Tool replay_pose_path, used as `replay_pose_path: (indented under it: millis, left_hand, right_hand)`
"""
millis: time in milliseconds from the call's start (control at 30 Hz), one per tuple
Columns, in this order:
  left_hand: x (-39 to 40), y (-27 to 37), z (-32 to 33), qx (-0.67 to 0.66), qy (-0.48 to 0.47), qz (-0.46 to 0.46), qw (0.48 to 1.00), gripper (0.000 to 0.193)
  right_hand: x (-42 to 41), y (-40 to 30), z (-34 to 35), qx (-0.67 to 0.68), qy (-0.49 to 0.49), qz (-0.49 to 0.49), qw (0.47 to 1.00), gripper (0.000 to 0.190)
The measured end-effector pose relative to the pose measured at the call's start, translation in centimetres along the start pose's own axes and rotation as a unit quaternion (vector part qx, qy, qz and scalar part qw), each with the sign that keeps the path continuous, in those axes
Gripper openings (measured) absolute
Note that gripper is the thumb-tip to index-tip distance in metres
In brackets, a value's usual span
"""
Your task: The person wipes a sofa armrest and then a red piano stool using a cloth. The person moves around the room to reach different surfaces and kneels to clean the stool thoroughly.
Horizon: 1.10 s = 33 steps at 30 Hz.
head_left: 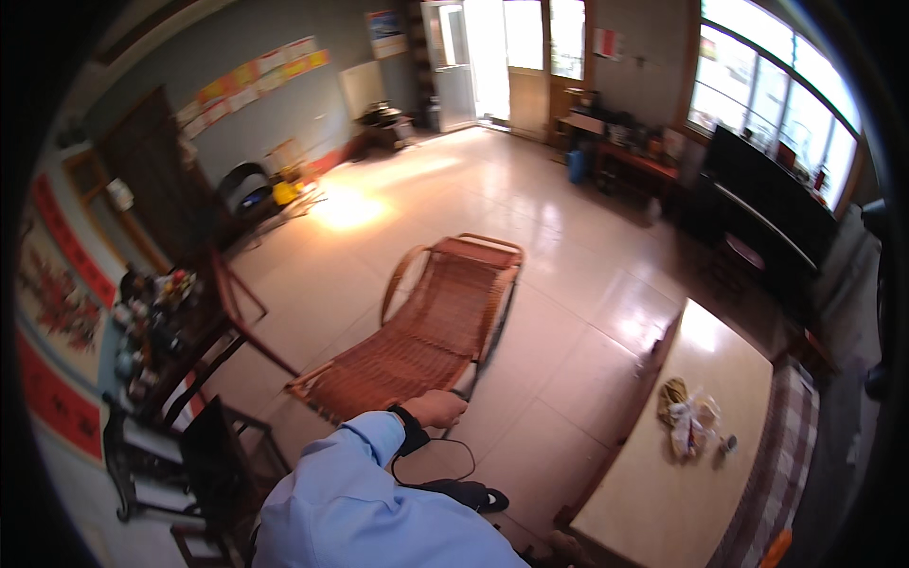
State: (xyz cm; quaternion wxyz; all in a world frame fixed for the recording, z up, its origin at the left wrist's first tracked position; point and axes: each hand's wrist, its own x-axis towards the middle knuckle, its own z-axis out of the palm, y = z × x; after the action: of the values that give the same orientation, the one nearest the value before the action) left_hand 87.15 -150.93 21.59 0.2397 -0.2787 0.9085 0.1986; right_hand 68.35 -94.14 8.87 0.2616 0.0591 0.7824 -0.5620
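A reddish-brown woven rattan lounge chair with curved armrests stands on the tiled floor before me. My left hand, in a light blue sleeve and a black wristband with a thin black cable, is closed around a dark bar at the chair's near right side. Low at the bottom edge, my right hand shows only in part, dim and blurred, near the corner of a pale-topped table; what it may hold cannot be made out. A dark shoe is below my left hand.
On the pale-topped table at right lie plastic bags and a small round item. A dark wooden chair and a cluttered dark table are at left. A television stands under the window; a door is open at the back.
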Motion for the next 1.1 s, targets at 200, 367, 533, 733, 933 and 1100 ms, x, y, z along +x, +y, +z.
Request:
replay_pose_path:
  millis: [200,367,533,733,933,1100]
  left_hand:
    - [-14.5,-2.3,0.5,0.059,-0.061,-0.153,0.985,0.041]
    - [-21.6,-5.7,7.1,0.001,-0.017,-0.235,0.972,0.043]
    - [-24.1,-9.1,13.4,-0.064,-0.05,-0.258,0.963,0.053]
    - [-24.1,-11.3,21.1,-0.133,-0.004,-0.289,0.948,0.067]
    - [-24.3,-11.0,23.2,-0.246,-0.008,-0.287,0.926,0.067]
    - [-26.1,-11.0,23.6,-0.304,-0.058,-0.292,0.905,0.063]
  right_hand:
    - [2.2,-4.0,4.5,-0.037,-0.106,-0.031,0.993,0.048]
    - [2.9,-6.2,9.9,-0.075,-0.188,-0.046,0.978,0.047]
    - [3.3,-7.9,14.9,-0.096,-0.239,-0.051,0.965,0.045]
    - [4.4,-9.4,19.2,-0.115,-0.275,-0.054,0.953,0.044]
    - [5.8,-10.4,21.7,-0.11,-0.291,-0.05,0.949,0.043]
    - [6.8,-11.3,24.1,-0.123,-0.313,-0.061,0.94,0.041]
